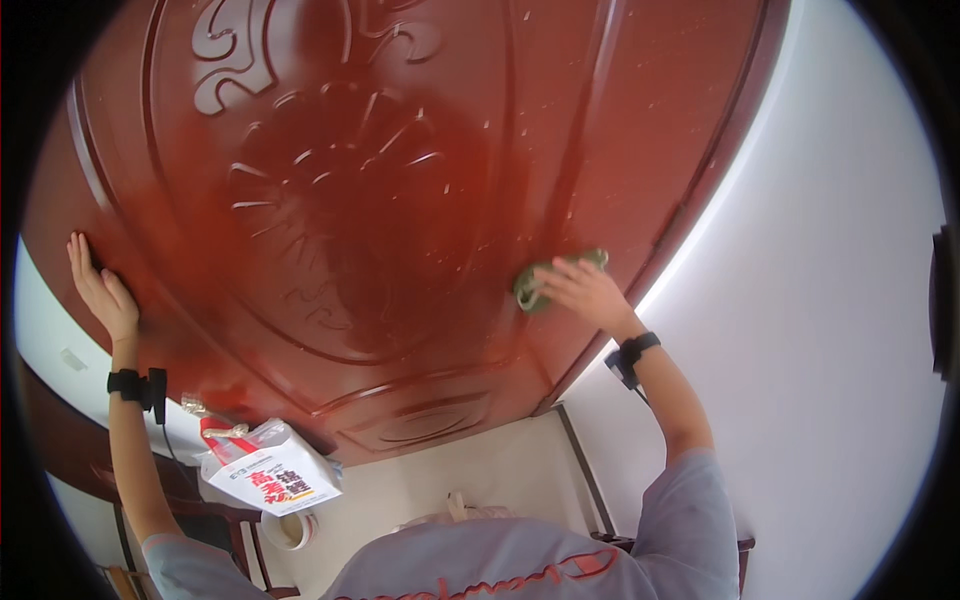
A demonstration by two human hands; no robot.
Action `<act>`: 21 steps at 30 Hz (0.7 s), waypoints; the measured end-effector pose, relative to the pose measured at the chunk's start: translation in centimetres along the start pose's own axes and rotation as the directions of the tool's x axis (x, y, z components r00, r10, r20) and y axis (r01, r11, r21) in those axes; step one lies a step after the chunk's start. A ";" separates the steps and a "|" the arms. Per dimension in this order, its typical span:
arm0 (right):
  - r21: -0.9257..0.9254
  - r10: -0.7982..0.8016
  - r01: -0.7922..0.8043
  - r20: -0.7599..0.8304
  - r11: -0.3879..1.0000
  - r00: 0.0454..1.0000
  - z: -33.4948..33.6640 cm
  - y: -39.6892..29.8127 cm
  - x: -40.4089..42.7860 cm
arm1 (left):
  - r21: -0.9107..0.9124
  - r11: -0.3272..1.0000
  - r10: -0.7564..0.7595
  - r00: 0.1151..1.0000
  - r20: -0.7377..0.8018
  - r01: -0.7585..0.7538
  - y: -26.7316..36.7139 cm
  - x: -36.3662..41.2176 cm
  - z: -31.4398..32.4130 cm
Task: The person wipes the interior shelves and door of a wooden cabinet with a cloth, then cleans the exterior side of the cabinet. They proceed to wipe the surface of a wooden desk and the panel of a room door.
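A glossy red-brown door [352, 247] with carved relief fills most of the view before me. My right hand [585, 292] presses a green cloth [529, 289] against the door's right side, and the cloth looks folded under my fingers. Some blur shows on that hand. At the door's left edge, my left hand [105, 292] lies flat against the surface with fingers extended and nothing in it. Pale specks or drops dot the door above and around the cloth. Each wrist wears a black strap with a small device.
Below my left hand, a white bag [274, 476] with red straps hangs at the gold door handle [225, 432]. A bucket [291, 530] stands on the pale floor [420, 480] beside dark wooden furniture [259, 555]. A white wall [810, 315] borders the door at right.
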State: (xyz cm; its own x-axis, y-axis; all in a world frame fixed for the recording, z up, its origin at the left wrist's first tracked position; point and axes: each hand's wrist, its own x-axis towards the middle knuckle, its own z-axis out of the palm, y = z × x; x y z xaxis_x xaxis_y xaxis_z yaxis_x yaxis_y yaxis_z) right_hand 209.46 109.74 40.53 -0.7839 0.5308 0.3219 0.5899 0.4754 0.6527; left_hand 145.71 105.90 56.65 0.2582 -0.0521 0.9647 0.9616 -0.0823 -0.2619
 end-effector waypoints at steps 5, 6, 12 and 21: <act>-0.014 0.402 -0.462 -0.471 0.887 0.785 -8.0 7.8 7.1 | 0.024 1.000 0.012 1.000 0.013 -0.012 -0.8 -0.1 -0.4; 0.136 0.494 -0.514 -0.558 0.847 0.667 -9.4 9.4 8.4 | 0.031 1.000 0.003 1.000 0.022 -0.004 -0.7 -0.2 -0.4; 0.599 0.744 -0.479 -0.639 0.641 0.197 -8.4 12.4 10.9 | 0.002 1.000 -0.014 1.000 0.027 0.014 -0.1 -0.6 0.9; 0.897 0.924 -0.432 -0.078 -0.099 -0.373 10.1 -6.8 3.5 | 0.078 0.997 -0.003 0.997 0.073 -0.002 -1.1 -1.3 -0.6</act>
State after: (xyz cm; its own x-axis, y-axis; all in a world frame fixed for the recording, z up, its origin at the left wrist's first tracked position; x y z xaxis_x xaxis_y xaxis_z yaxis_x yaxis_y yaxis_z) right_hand 204.63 115.50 30.29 0.8228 0.1866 0.5368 0.4537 0.3530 -0.8182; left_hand 144.24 105.44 55.68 0.2612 0.0207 0.9651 0.9653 -0.0048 -0.2612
